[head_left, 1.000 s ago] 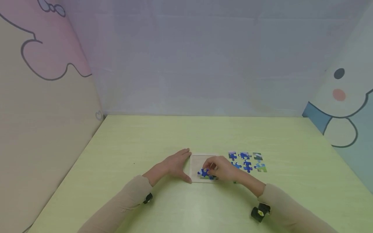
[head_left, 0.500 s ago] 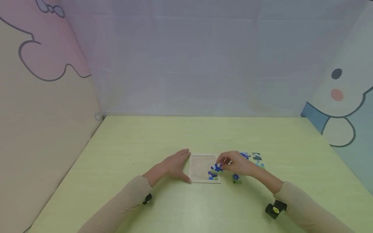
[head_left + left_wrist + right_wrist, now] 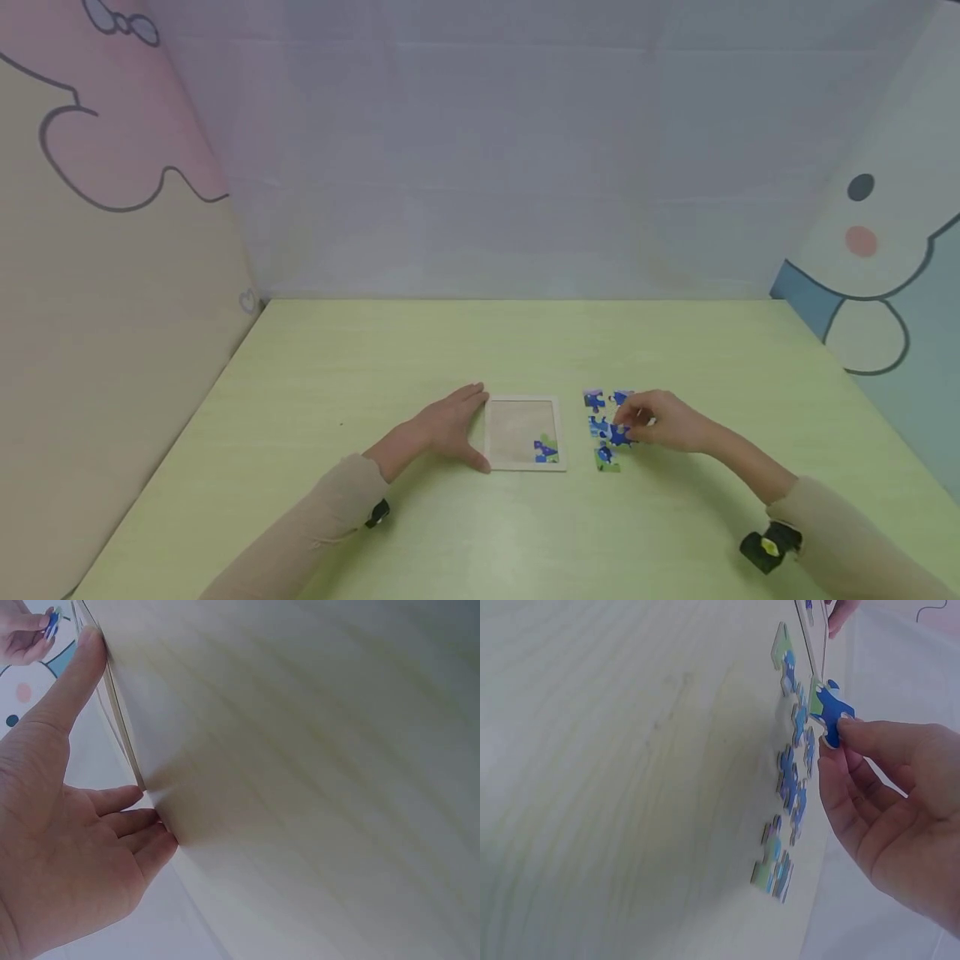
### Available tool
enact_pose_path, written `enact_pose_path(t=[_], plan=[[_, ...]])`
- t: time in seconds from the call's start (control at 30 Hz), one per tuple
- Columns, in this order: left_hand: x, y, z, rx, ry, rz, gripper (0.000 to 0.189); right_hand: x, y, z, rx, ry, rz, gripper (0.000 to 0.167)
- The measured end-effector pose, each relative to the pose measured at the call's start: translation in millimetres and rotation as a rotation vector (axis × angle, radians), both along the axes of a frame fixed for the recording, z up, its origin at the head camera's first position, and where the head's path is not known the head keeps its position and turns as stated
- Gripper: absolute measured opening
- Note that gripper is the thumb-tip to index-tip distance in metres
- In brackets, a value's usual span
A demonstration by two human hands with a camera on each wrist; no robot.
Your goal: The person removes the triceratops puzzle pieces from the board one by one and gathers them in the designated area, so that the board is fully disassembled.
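My left hand [image 3: 453, 425] rests at the left side of a square wooden puzzle frame [image 3: 562, 433], thumb and fingers spread along its edge. In the frame's lower right corner lies a joined patch of blue and green puzzle pieces [image 3: 547, 450]. To the right, my right hand [image 3: 667, 422] pinches a blue puzzle piece with a green corner [image 3: 831, 711] between thumb and fingers, raised over the loose pieces. Loose jigsaw pieces [image 3: 594, 400] lie in a group right of the frame, some hidden behind the right hand. In the left wrist view, the left fingertips [image 3: 166, 838] touch the table.
A pale yellow-green table [image 3: 450, 342] carries everything. Behind it hangs a plain light backdrop [image 3: 480, 167], with cartoon-printed panels [image 3: 120, 250] at the sides. Black wrist cameras [image 3: 771, 546] are strapped under both sleeves.
My right hand has moved right, from over the frame to above the loose pieces, still carrying the blue puzzle piece. My left hand has stayed at the frame.
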State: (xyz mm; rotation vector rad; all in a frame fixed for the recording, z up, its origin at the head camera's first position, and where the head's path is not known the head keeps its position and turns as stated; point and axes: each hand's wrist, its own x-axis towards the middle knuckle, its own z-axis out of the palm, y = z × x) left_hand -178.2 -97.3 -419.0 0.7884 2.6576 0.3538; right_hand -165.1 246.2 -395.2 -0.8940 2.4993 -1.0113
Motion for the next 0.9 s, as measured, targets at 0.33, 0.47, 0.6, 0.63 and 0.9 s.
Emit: enact_pose_path(t=[0.33, 0.47, 0.6, 0.63, 0.9], plan=[[-0.6, -0.4, -1.0, 0.006, 0.001, 0.002, 0.107, 9.5, 21.5, -6.1, 0.014, -0.098, -0.015, 0.012], [-0.5, -0.8, -0.7, 0.007, 0.005, -0.002, 0.108, 11.2, 23.7, -10.6, 0.02, -0.099, -0.031, 0.013], [-0.4, -0.6, -0.2, 0.012, -0.001, -0.001, 0.108, 12.9, 25.6, -17.1, 0.025, -0.077, -0.049, 0.013], [-0.5, -0.5, -0.1, 0.013, -0.003, 0.0, 0.108, 13.4, 26.1, -18.7, 0.027, -0.066, -0.054, 0.013], [-0.9, 0.0, -1.0, 0.009, -0.003, 0.011, 0.107, 19.0, 26.7, -22.9, 0.02, 0.029, -0.068, 0.009]])
